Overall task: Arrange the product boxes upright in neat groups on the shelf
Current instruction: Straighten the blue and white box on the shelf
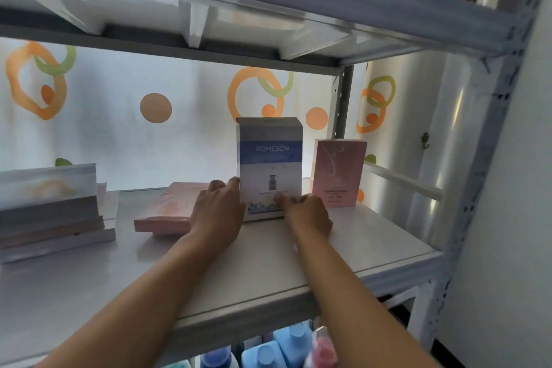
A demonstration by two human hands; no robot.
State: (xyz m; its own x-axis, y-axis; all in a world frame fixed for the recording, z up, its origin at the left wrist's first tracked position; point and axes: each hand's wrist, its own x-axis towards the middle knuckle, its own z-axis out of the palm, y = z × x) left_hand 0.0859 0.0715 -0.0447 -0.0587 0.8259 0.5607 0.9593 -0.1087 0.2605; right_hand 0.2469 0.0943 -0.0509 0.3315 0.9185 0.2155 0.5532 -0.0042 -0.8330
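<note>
left hand (219, 206) and right hand (307, 213) gripping base of upright blue box (270, 164) on shelf (268, 260), just left of pink box (339, 172).

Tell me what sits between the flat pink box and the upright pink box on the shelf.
Head view: the upright blue-and-white box, with the left hand and right hand at its base.

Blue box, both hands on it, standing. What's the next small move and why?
Probably let go of the blue box and reach the left hand for the flat pink box beside it. The blue box already stands upright near the upright pink box, with the right hand at its base. The flat one lies on the shelf, not yet stood up.
</note>
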